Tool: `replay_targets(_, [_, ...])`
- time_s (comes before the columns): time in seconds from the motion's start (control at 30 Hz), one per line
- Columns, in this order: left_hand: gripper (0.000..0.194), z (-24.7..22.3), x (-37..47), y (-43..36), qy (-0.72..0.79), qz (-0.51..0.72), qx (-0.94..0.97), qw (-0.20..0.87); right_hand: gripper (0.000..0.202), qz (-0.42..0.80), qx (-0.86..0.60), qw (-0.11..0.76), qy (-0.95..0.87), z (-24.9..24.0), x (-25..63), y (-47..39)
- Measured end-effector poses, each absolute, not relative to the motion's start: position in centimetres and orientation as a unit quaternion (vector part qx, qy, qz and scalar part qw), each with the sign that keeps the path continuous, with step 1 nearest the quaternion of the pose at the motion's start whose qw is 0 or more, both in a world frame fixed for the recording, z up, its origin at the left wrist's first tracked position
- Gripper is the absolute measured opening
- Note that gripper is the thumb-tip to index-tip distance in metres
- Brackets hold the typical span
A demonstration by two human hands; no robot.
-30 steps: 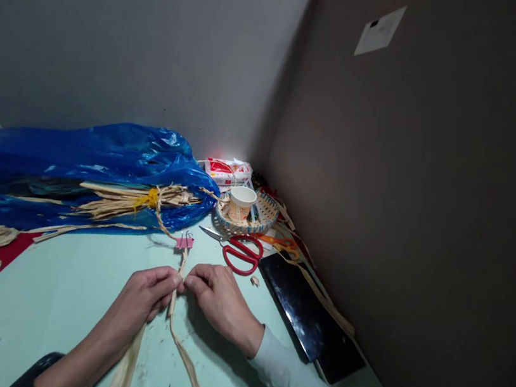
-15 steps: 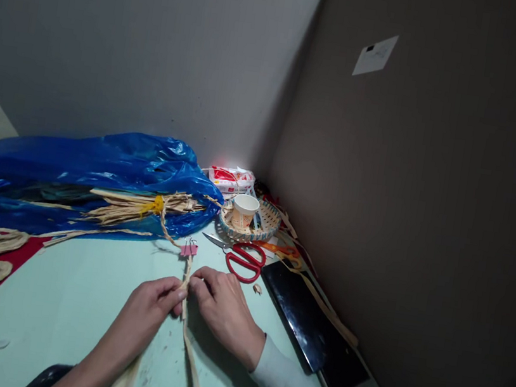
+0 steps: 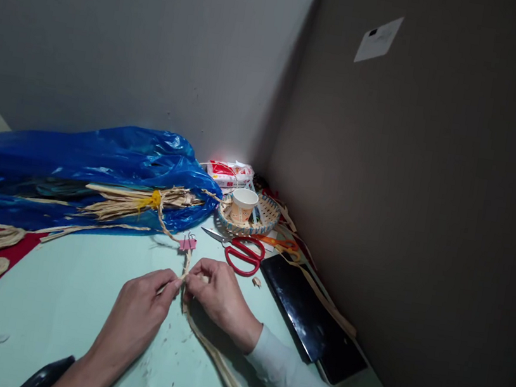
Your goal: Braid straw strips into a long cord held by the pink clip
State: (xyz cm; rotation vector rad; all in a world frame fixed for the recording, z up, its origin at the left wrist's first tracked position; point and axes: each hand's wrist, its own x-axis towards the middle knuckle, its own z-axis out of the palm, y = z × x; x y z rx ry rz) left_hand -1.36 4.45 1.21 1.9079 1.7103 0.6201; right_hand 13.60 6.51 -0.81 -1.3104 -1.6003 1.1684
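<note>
In both pinched grips (image 3: 139, 308) (image 3: 223, 301), pale strand (image 3: 214, 352)

Both hands (image 3: 221, 297) pinch a pale fibre strand (image 3: 187, 262) near a pink binder clip (image 3: 187, 245) and red-handled scissors (image 3: 243, 255).

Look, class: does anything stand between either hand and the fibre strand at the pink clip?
Nothing visible does. The left hand and right hand both pinch the strand, nearer than the pink clip; the red scissors lie to the right.
</note>
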Motion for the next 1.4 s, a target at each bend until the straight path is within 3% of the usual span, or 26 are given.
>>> replay_targets(0.13, [0.033,0.5,-0.8,3.9,0.633,0.222,0.72,0.177,0.011,0.464,-0.502,0.389,-0.618,-0.6,13.5,6.4])
replay_targets(0.33, [0.031,-1.4,-0.1,3.1,0.553,0.234,0.796,-0.074,0.012,0.536,-0.466,0.401,-0.578,-1.4,13.6,6.7])
replay_targets(0.53, [0.034,-1.2,0.8,2.1,0.523,0.171,0.824,-0.136,0.012,0.6,-0.448,0.404,-0.525,-2.1,13.5,7.1])
replay_targets(0.7, [0.035,-0.1,0.2,2.1,0.546,0.22,0.808,0.008,0.009,0.608,-0.446,0.414,-0.509,-1.6,13.9,6.9])
replay_targets(0.83, [0.026,0.9,-1.3,4.1,0.637,0.337,0.651,0.239,0.016,0.628,-0.426,0.409,-0.507,-1.1,14.2,6.6])
replay_targets(0.93, [0.027,1.0,-1.4,5.4,0.576,0.357,0.563,0.474,0.015,0.645,-0.41,0.405,-0.502,-1.2,14.2,6.5])
replay_targets(1.0, [0.029,0.6,-1.1,5.6,0.532,0.361,0.53,0.553,0.015,0.641,-0.405,0.401,-0.515,-1.2,14.1,6.4])
replay_targets(1.13, [0.033,-0.2,-0.8,5.5,0.558,0.361,0.501,0.555,0.022,0.507,-0.451,0.364,-0.638,-0.3,14.4,5.9])
replay_targets(1.4, [0.03,-0.3,-1.0,5.4,0.608,0.349,0.552,0.452,0.017,0.164,-0.555,0.176,-0.796,2.0,14.7,4.1])
